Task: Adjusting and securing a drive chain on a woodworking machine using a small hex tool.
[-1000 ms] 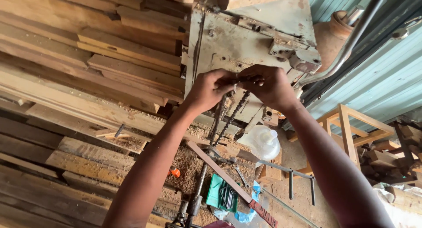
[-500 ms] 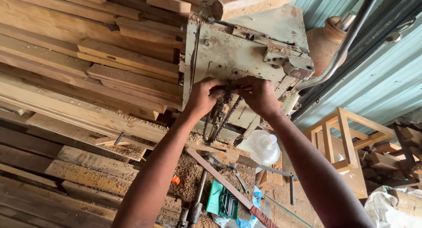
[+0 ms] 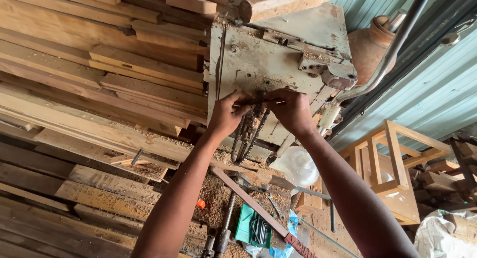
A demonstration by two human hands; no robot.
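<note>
Here both hands, left hand [image 3: 226,114] and right hand [image 3: 290,109], are pinching the chain [image 3: 248,133] at its top; heavy, limp, probably greasy.

Two bare arms, no sleeves seen. Left hand [image 3: 226,114], right hand [image 3: 290,111]: no gloves, no rings, no watch. Short nails. Sawdust specks on arms.

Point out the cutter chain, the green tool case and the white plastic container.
cutter chain [image 3: 247,133], head view, hanging loop below the hands
green tool case [image 3: 247,223], head view, its left half
white plastic container [image 3: 296,164], head view, its rounded side
</note>
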